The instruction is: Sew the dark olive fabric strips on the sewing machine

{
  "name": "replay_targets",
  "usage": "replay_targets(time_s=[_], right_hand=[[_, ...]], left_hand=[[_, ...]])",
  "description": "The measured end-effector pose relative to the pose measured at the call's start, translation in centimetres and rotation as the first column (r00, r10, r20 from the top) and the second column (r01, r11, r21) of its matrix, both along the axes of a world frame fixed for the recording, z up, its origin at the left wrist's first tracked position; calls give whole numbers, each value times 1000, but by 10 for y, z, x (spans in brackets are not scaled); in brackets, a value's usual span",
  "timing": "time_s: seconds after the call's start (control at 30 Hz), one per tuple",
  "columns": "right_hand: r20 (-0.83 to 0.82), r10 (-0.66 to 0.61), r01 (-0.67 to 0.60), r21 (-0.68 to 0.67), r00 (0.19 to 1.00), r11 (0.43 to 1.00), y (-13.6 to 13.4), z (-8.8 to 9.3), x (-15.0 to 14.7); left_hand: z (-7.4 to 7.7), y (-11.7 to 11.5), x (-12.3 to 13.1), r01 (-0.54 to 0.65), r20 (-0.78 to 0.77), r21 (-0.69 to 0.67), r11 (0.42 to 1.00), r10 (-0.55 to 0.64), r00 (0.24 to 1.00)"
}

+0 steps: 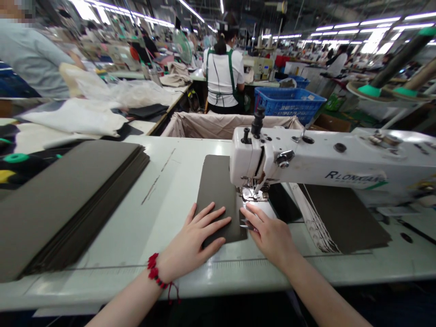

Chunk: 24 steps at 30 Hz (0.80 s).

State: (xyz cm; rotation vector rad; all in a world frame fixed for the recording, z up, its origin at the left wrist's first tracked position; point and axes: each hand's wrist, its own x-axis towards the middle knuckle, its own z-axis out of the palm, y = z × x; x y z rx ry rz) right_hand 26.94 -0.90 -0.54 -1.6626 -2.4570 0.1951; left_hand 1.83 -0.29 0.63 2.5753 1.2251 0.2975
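My left hand (200, 236) lies flat, fingers spread, on a dark grey-brown fabric piece (215, 181). The piece rests on the sewing machine's table, its right edge by the presser foot (254, 195). Beside that edge is my right hand (270, 231), fingertips down just in front of the foot. Silver pointed blades, apparently thread snips (244, 225), stick out from under its fingers; their handle is hidden in the hand. Above stands the white sewing machine (299, 156), its head covering the far right corner of the piece.
A tall stack of the same fabric (81, 181) sits at the left. More pieces with white thread-like edges (347, 218) lie right, under the machine arm. Behind the table are a cloth-lined bin (207, 125), a blue crate (289, 100) and a person in a white shirt (223, 77).
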Motion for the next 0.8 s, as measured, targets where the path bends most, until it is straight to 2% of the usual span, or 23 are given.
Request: replay_targets(time_s=[0.37, 0.6, 0.8], right_hand=[[-16, -3, 4, 26, 1000, 1000, 1, -5, 1], [-60, -6, 8, 26, 998, 1000, 1, -7, 1], [-85, 2, 1, 25, 996, 1000, 2, -8, 2]], left_hand=[[-2, 1, 0, 24, -53, 61, 998, -21, 998], [-3, 25, 3, 16, -110, 60, 998, -9, 994], [-11, 46, 5, -16, -104, 111, 994, 27, 994]])
